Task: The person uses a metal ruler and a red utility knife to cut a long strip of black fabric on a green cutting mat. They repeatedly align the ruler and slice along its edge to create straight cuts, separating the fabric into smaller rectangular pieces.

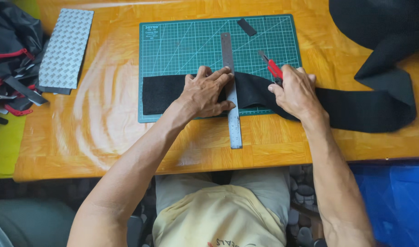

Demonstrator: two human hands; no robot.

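Black strip lies across a green cutting mat on an orange wooden table, its long tail running off the mat to the right toward a heap of the same black cloth at the far right corner. A steel ruler crosses the strip from far to near, and no cut shows in the strip yet; one small black offcut sits at the mat's far edge. The left hand lies flat and spread, palm down, fingertips pinning the ruler and the strip beneath. The right hand is closed around a red-handled knife, just right of the ruler, the tip pointing to the far side and off the line, while its heel rests on the strip. Both forearms reach in from the near edge. A grey patterned sheet and a dark bag lie far left.
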